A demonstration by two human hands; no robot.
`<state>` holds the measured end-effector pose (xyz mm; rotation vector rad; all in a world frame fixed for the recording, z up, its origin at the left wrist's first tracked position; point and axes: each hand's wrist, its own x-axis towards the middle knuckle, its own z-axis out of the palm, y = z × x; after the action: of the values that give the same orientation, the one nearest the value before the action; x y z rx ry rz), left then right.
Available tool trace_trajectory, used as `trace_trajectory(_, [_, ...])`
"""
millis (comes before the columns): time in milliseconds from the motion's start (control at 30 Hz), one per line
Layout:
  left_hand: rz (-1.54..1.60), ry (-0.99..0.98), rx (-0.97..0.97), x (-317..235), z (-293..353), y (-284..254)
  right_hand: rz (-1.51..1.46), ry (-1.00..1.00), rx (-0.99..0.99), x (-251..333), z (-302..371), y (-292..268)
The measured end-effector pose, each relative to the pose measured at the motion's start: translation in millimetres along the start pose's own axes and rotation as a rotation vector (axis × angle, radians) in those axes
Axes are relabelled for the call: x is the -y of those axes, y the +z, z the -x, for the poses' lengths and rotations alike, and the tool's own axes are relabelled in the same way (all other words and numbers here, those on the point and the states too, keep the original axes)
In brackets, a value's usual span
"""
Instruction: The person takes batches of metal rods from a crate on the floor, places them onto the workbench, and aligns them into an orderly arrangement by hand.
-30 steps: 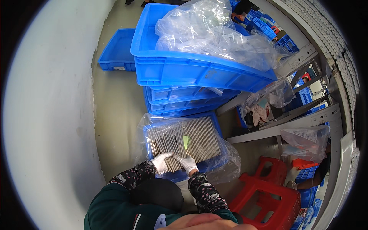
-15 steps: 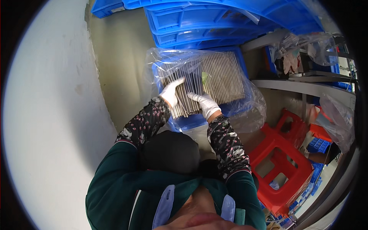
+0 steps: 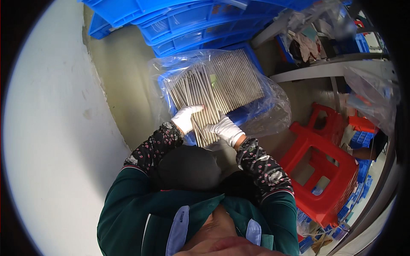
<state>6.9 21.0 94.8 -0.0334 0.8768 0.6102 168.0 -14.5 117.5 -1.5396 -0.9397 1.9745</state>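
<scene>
- The person's left hand in a white fabric glove (image 3: 184, 118) is curled against the left side of a bunch of long, thin, silver metal rods (image 3: 203, 94), fingers lying across them; its underside is hidden.
- The right hand in a matching white glove (image 3: 227, 130) grips the same bunch from the other side, near the rods' lower ends, so they are held between both palms.
- Beyond the fingertips the bunch slants up and away; more rods lie in a close row ahead and to the right of the right hand, inside a shallow blue plastic bin (image 3: 255, 59) lined with a loose clear plastic sheet (image 3: 273, 104).
- A small pale green slip (image 3: 213, 79) lies among the rods ahead of the right hand.
- Some rods by the left hand cross at an angle; uneven pressure could let these slide out and scatter.
- Smooth gloves on smooth metal might lose outer rods if the squeeze loosens.
- The liner beside the right hand could snag on rod ends and drag neighbours askew.
</scene>
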Motion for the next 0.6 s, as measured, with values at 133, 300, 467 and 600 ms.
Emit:
trace_trajectory(133, [-0.076, 0.025, 0.028, -3, 10, 48, -0.001, -0.187, -0.006, 30, 37, -21])
trace_trajectory(300, [-0.086, -0.012, 0.300, -9, 38, 121, -0.121, -0.380, -0.051, 70, 102, -41])
trace_trajectory(467, [-0.188, 0.099, 0.314, 7, 80, 214, -0.199, -0.580, -0.106, 107, 174, -64])
trace_trajectory(600, [-0.273, 0.148, 0.328, 20, 134, 269, 0.104, -0.495, -0.287, 130, 232, -64])
